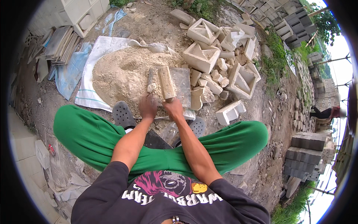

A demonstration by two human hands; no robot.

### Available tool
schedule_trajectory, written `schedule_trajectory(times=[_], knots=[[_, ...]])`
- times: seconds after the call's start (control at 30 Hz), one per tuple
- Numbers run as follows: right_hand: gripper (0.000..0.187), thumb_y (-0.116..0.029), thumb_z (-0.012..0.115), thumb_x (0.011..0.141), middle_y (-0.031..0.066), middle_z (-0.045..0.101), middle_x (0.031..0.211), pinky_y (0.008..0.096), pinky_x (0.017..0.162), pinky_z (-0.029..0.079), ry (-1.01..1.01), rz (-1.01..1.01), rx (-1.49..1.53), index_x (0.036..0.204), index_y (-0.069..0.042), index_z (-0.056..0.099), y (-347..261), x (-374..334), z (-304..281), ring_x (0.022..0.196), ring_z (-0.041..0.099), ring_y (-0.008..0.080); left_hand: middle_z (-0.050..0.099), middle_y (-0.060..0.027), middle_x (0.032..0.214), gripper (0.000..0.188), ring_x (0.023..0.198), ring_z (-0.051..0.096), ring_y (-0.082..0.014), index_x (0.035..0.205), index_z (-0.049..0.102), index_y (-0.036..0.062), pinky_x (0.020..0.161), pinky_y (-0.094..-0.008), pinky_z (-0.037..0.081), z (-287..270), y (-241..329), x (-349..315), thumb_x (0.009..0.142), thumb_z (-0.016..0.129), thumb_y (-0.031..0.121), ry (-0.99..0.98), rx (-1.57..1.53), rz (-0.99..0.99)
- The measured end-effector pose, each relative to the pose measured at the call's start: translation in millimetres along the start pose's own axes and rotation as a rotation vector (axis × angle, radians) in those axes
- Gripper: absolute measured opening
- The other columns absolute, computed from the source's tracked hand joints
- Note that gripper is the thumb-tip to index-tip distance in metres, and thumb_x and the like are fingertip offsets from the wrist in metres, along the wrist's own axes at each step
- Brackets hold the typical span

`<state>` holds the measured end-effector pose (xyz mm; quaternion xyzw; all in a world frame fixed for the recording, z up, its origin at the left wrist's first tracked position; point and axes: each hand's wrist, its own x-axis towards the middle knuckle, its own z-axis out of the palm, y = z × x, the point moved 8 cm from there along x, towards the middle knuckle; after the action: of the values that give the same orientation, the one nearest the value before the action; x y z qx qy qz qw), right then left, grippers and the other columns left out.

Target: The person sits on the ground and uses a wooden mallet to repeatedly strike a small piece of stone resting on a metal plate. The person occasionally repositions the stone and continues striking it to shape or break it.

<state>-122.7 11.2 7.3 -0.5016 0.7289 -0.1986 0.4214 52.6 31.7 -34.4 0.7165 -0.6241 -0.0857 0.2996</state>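
My right hand (173, 108) is closed round the short handle of a wooden mallet (166, 83), whose thick pale head lies over a grey flat slab (183, 85). Just left of it, my left hand (148, 105) is smeared by motion, so its fingers cannot be read. A small pale stone chunk (151, 88) sits right at the tips of that hand. Beyond the chunk, a narrow grey strip (150, 75) lies along the slab's left side. Crushed beige powder (123, 71) is heaped left of the slab on a spread white sack (86, 87).
Broken pale hollow blocks (201, 57) and rubble (212, 85) are piled to the right. A single block piece (230, 112) lies nearer my right knee. Stacked thin boards (61, 44) and a blue sheet (71, 74) stand far left. A person (328, 112) is at the far right.
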Motion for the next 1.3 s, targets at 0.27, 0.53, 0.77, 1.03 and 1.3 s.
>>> schedule_trajectory(times=[0.27,0.53,0.77,1.03,1.3], knots=[[0.048,-0.034,0.074,0.068,0.0246,0.073,0.087,0.0430,0.077,0.056,-0.069,0.233,0.025,0.092,0.007,0.073,32.4,23.4,-16.2,0.085,0.073,0.0368,0.026,-0.0264,0.159,0.078,0.150,0.020,-0.0391,0.151,0.026,-0.0086,0.123,-0.0480,0.014,32.9,34.6,-22.3,0.095,0.058,0.035,-0.376,0.194,0.059],[0.032,-0.022,0.073,0.072,0.0135,0.067,0.068,0.0371,0.055,0.052,0.070,0.268,0.368,0.088,0.005,0.069,29.7,16.4,-73.7,0.059,0.067,0.0240,0.025,-0.0295,0.159,0.077,0.151,0.019,-0.0395,0.151,0.024,-0.0114,0.123,-0.0485,0.012,71.8,45.7,-3.5,0.099,0.047,0.041,-0.488,0.265,0.121],[0.026,-0.021,0.073,0.075,0.0095,0.065,0.062,0.0344,0.051,0.051,0.120,0.122,0.272,0.084,0.003,0.068,29.5,17.3,-72.8,0.051,0.064,0.0192,0.041,-0.0268,0.151,0.060,0.143,0.035,-0.0403,0.145,0.040,-0.0071,0.118,-0.0477,0.027,72.5,73.8,31.0,0.098,0.051,0.028,-0.393,-0.041,0.265],[0.036,-0.029,0.072,0.074,0.0172,0.071,0.073,0.0397,0.063,0.055,0.087,-0.042,0.112,0.094,0.001,0.072,-16.1,7.8,-36.6,0.064,0.070,0.0284,0.050,-0.0250,0.144,0.040,0.134,0.048,-0.0372,0.131,0.057,-0.0020,0.111,-0.0465,0.039,30.2,23.4,94.0,0.094,0.052,0.014,0.019,0.007,0.087],[0.045,-0.032,0.071,0.073,0.0278,0.071,0.100,0.0477,0.086,0.053,-0.097,0.103,-0.006,0.103,0.002,0.071,23.4,11.8,2.3,0.098,0.068,0.0433,0.059,-0.0184,0.133,0.035,0.123,0.057,-0.0359,0.123,0.062,0.0018,0.104,-0.0451,0.046,50.0,12.4,111.7,0.089,0.055,0.010,-0.521,0.143,0.061]])
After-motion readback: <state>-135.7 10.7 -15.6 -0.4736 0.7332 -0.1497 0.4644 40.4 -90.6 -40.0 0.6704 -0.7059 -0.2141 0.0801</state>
